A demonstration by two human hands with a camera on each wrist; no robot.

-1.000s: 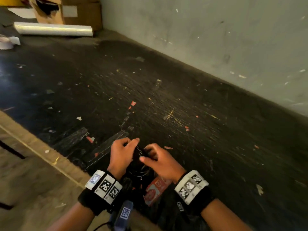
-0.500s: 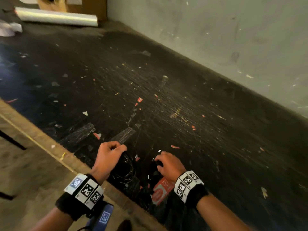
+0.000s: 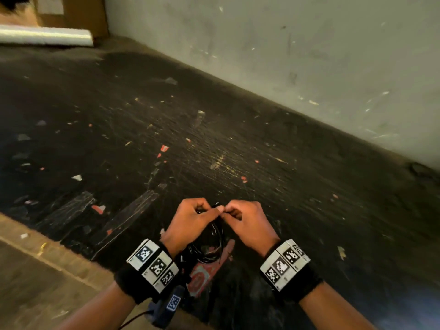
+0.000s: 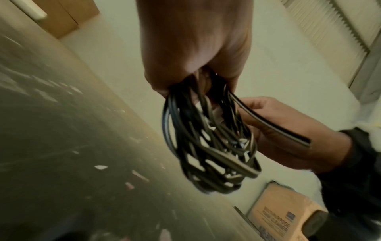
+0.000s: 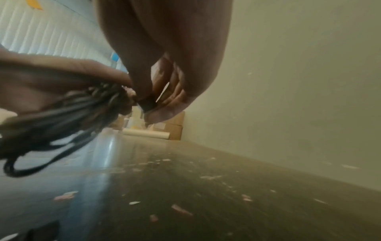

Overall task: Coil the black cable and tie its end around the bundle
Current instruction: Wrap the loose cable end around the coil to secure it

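Note:
The black cable [image 3: 212, 244] is gathered into a bundle of several loops [image 4: 208, 143] that hangs below my hands, above the dark floor. My left hand [image 3: 190, 220] grips the top of the bundle in its fist [image 4: 193, 53]. A loose flat end of the cable [image 4: 270, 125] sticks out to the right of the loops. My right hand [image 3: 247, 222] meets the left at the top of the bundle, and its thumb and fingers pinch a black bit of cable [image 5: 147, 104]. The loops [image 5: 62, 120] trail off to the left in the right wrist view.
A dark, scratched floor [image 3: 214, 151] strewn with paper scraps runs to a pale wall [image 3: 309, 55] on the right. A red printed card [image 3: 204, 270] lies under the bundle. A white roll [image 3: 45, 35] and cardboard boxes [image 3: 78, 13] sit at the far left. A tan strip [image 3: 47, 270] borders the floor at near left.
Half a second ago my hands were apart, the left holding the loops and the right low near the floor. Now they have come together at the top of the bundle.

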